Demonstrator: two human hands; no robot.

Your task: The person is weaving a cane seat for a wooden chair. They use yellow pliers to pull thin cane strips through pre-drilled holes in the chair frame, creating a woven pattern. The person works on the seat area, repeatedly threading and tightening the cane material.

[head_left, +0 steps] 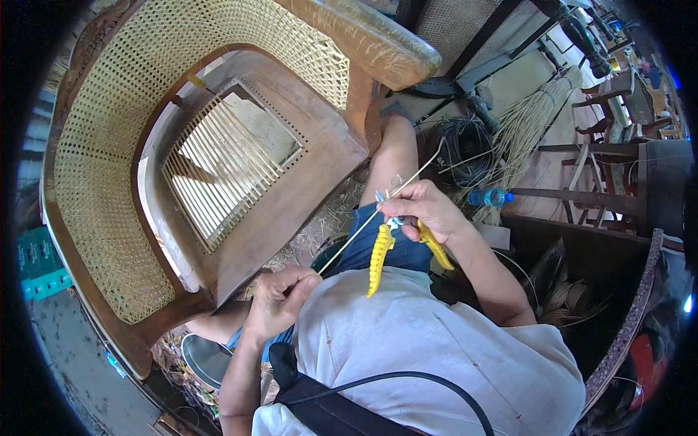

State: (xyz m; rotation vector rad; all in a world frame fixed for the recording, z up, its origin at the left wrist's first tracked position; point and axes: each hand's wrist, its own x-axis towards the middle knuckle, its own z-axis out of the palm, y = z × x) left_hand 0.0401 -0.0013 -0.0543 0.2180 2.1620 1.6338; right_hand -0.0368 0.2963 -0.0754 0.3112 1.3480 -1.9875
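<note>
A thin cane strand (347,244) runs taut across my lap, slanting from lower left to upper right. My left hand (286,296) is closed in a fist on its lower end. Higher up, my right hand (427,211) pinches the strand between thumb and fingers, and the strand's far tip sticks out past it. A cutter with yellow handles (378,261) sits in the right hand too, its handles spread and its head mostly hidden by the fingers. To the left stands a wooden armchair (313,171). Parallel cane strands (218,167) cross part of its seat opening.
The chair's curved back (102,160) has woven cane mesh. At right lie a coil of dark strands (465,145), a long cane bundle (534,131) and a water bottle (491,197). A dark bin (611,243) stands beside me. Scraps litter the floor.
</note>
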